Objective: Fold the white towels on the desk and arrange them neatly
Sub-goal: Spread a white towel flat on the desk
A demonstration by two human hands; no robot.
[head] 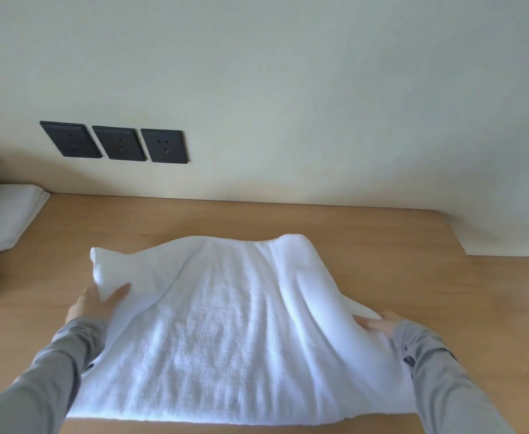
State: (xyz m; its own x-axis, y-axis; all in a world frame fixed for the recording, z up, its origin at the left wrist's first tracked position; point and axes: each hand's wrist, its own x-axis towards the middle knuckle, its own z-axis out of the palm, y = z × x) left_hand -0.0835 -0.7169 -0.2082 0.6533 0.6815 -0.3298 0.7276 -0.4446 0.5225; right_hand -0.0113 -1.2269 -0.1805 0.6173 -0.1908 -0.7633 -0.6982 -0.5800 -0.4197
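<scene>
The thick white terry towel (pixel 241 324) looks soft, light and floppy; the person's left hand (pixel 97 303) and right hand (pixel 379 325) each pinch a side edge, likely the best hold.

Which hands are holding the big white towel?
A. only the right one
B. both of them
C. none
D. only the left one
B: the left hand pinches the left edge of the white towel, thumb on top, and the right hand grips its right edge.
</scene>
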